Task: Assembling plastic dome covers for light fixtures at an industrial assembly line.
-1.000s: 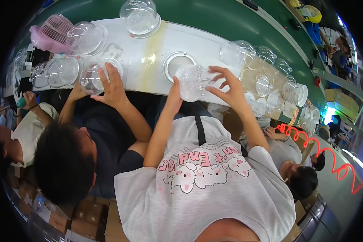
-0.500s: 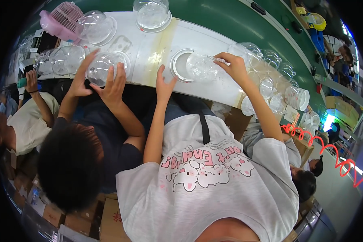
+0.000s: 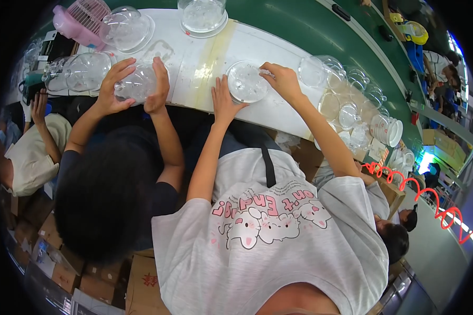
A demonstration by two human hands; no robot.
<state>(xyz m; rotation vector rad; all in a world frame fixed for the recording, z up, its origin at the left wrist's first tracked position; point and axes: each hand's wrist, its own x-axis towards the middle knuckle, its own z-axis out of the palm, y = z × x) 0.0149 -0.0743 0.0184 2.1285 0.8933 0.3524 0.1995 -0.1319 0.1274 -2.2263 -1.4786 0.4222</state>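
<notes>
A clear plastic dome (image 3: 244, 82) sits on the white table (image 3: 294, 113) in front of me. My right hand (image 3: 281, 79) grips its far right rim from above. My left hand (image 3: 224, 101) lies flat on the table with fingers spread, just touching the dome's near left edge. To my left, a dark-haired co-worker's two hands (image 3: 135, 84) hold another clear dome (image 3: 136, 83) just above the table's near edge.
Several clear domes (image 3: 352, 100) are stacked at the right of the table, and more stand at the back (image 3: 201, 14) and left (image 3: 86, 71). A pink basket (image 3: 81, 18) sits far left. A green belt (image 3: 310, 31) runs behind. Cardboard boxes (image 3: 142, 278) lie below.
I held the dome up in both hands, then lowered it onto a round ring on the table. My left hand let go and came to rest flat beside it.
</notes>
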